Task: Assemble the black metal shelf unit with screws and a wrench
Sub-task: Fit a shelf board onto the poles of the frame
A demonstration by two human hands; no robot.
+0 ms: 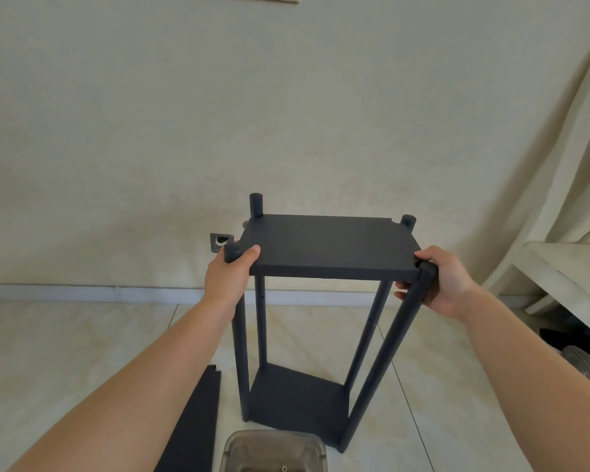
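Observation:
The black metal shelf unit (327,245) stands upright on the tiled floor, with a top panel, a bottom panel (297,400) and four round posts. My left hand (230,274) grips the near left post just under the top panel, thumb on the panel's edge. My right hand (440,284) grips the near right post at the top corner. A loose black shelf panel (195,424) lies on the floor at the lower left. No wrench is visible; something small, perhaps a screw, lies in the clear container.
A clear plastic container (275,451) sits on the floor right in front of the shelf. A cream wall is close behind, with a small dark wall plate (220,241). A cloth-covered piece of furniture (566,260) stands at the right, dark items under it.

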